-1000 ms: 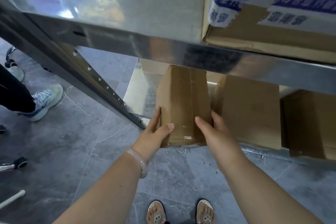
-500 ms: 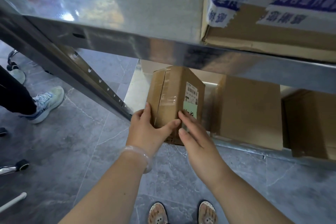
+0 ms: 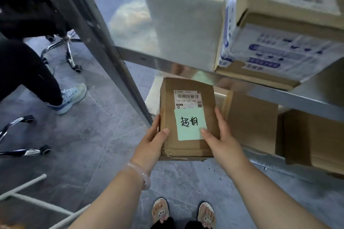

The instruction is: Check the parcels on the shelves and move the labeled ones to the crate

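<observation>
Cardboard parcel [image 3: 188,147] now lies face-up in your two hands, out in front of the lower shelf [image 3: 153,98].
Half a second ago it stood on end at the shelf edge. Now your left hand [image 3: 150,143] and right hand [image 3: 221,139] curl round its side edges, thumbs on top. A barcode label [image 3: 188,98] and green note [image 3: 189,124] show between them. Right of your grip, plain boxes [image 3: 251,121] sit on the lower shelf. Above right, a taped box [image 3: 279,42] sits on the upper shelf [image 3: 167,24].
</observation>
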The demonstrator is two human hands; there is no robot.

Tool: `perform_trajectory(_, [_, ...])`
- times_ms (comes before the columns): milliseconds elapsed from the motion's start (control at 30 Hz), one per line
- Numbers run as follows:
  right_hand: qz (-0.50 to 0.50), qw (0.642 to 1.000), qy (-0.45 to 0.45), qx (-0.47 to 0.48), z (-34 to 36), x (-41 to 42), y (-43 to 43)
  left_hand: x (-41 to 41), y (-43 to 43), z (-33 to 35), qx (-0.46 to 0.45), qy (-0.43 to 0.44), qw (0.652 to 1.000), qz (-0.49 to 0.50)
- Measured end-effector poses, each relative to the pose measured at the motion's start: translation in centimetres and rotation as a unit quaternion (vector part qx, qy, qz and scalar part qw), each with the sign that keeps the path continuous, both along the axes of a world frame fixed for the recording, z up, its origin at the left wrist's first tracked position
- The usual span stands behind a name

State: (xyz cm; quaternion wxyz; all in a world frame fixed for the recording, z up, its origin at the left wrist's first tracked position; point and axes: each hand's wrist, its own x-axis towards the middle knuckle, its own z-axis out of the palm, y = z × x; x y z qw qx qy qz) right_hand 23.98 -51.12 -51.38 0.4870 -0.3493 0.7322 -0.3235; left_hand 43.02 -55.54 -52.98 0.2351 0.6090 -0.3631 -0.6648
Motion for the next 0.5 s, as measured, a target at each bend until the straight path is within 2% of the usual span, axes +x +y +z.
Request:
perform_trajectory(100, [0.033,0.999,0.007,-0.014,2.3,1.5,1.7,1.2,2.7,2.9,-0.072,-0.017,0.997,-0.023])
perform_trajectory(233, [0.105,0.993,0.045,-0.033,5.6,3.6,4.4,3.2,6.3,7.4,-0.153,-0.140,0.975,-0.083])
perform_trajectory(333, [0.160,0.983,0.064,-0.055,8.8,4.6,5.6,4.8,9.1,9.9,-0.177,-0.213,0.954,-0.118])
perform_trajectory(400, [0.216,0.971,0.071,-0.077,10.9,5.3,5.9,5.4,11.1,12.0,-0.167,-0.234,0.953,-0.092])
perform_trajectory(500, [0.310,0.940,0.071,-0.121,14.0,6.8,5.8,6.2,14.5,15.2,-0.179,-0.248,0.952,0.015])
